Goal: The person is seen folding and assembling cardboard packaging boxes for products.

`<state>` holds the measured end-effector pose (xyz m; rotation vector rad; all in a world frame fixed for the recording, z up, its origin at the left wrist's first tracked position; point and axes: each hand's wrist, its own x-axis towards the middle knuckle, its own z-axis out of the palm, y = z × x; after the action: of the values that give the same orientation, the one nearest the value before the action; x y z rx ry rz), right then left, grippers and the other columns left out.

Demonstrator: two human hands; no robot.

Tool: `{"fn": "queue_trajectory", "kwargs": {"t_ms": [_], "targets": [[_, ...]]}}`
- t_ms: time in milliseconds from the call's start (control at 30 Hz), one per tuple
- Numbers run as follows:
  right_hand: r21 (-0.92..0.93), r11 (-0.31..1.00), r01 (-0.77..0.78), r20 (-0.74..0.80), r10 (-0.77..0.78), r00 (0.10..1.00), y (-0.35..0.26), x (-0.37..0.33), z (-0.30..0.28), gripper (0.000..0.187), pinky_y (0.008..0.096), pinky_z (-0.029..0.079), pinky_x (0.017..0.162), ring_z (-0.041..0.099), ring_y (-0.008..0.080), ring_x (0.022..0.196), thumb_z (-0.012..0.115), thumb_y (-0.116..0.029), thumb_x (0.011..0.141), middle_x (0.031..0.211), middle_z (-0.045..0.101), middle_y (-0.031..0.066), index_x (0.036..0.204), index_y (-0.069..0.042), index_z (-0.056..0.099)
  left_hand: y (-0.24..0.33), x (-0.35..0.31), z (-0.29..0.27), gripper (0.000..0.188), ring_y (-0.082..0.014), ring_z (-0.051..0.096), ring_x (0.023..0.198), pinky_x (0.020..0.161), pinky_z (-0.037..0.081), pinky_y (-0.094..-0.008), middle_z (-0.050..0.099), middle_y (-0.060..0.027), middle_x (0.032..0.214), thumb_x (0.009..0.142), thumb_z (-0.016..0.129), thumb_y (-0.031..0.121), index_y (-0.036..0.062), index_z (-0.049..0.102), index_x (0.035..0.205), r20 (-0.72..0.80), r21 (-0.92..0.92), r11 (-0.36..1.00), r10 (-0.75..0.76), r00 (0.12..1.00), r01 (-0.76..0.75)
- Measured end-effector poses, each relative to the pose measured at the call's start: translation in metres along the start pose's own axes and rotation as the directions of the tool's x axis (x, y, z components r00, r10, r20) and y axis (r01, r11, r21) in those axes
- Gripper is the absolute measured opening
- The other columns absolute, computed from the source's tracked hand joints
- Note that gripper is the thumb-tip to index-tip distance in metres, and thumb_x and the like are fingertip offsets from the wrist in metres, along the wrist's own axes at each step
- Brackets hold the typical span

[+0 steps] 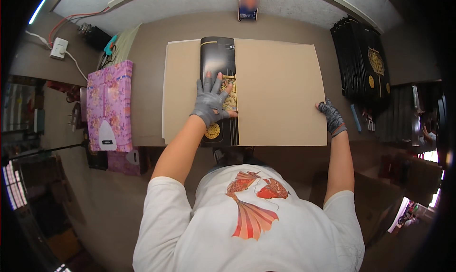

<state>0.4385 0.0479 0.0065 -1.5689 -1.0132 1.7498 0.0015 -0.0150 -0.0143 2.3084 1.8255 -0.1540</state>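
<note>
My left hand (212, 101), in a grey fingerless glove, lies flat with spread fingers on a glossy black printed sheet (216, 53) with gold patterns. The black sheet forms a narrow upright strip over large tan cardboard sheets (280, 91), which show on both sides of it. At the right edge of the cardboard is my right hand (332, 115), in a dark patterned fingerless glove. One fingertip rests over that edge and the hand is closed about it; the undersides of its fingers are hidden.
A stack of pink flowered folders (110, 105) lies at the left, beside a white power socket (59, 48). A phone (248, 5) leans at the back. Black gold-printed bags or folders (358, 60) are stacked at the right, near a blue strip-shaped object (356, 117).
</note>
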Motion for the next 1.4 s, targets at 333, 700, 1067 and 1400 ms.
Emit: {"fn": "queue_trajectory", "kwargs": {"t_ms": [333,700,1067,1400], "targets": [[-0.189,0.978,-0.092,-0.197,0.054,0.979,0.029,0.024,-0.015,0.059,0.0366,0.05,0.093,0.058,0.0245,0.111,0.067,-0.027,0.089,0.129,0.057,0.0124,0.14,-0.004,0.047,0.004,-0.005,-0.031,0.142,-0.0502,-0.011,0.146,0.112,0.0,-0.0668,-0.003,-0.0232,0.162,0.044,0.08,0.075,0.0204,0.015,0.158,0.288,0.086,0.994,0.037,0.957,-0.064],[-0.409,0.909,-0.077,-0.272,-0.04,0.962,0.047,0.044,-0.031,0.064,0.0339,0.042,0.101,0.056,0.0258,0.116,0.073,-0.039,0.086,0.128,0.061,0.015,0.13,0.003,0.056,0.004,-0.008,-0.022,0.14,-0.0465,0.001,0.148,0.111,0.006,-0.0684,0.01,-0.0237,0.161,0.042,0.079,0.075,0.0124,0.024,0.155,0.162,0.114,0.991,0.056,0.985,-0.075],[-0.52,0.843,-0.137,-0.289,-0.022,0.957,0.056,0.055,-0.046,0.061,0.0342,0.046,0.096,0.059,0.0252,0.11,0.071,-0.041,0.086,0.122,0.063,0.0143,0.127,0.001,0.058,0.014,-0.023,-0.012,0.151,-0.0414,-0.003,0.15,0.107,0.006,-0.0738,0.0,-0.0239,0.162,0.041,0.078,0.077,0.0143,0.007,0.158,0.233,0.066,0.998,-0.009,0.972,-0.007],[-0.527,0.83,-0.184,-0.296,0.024,0.955,0.048,0.056,-0.036,0.062,0.0333,0.048,0.093,0.06,0.0237,0.105,0.072,-0.041,0.085,0.12,0.063,0.0132,0.13,-0.001,0.057,0.012,-0.021,-0.01,0.152,-0.0413,-0.002,0.15,0.107,0.006,-0.0748,0.001,-0.0238,0.162,0.04,0.078,0.078,0.0141,0.007,0.158,0.243,0.068,0.997,0.007,0.97,-0.024]]}}
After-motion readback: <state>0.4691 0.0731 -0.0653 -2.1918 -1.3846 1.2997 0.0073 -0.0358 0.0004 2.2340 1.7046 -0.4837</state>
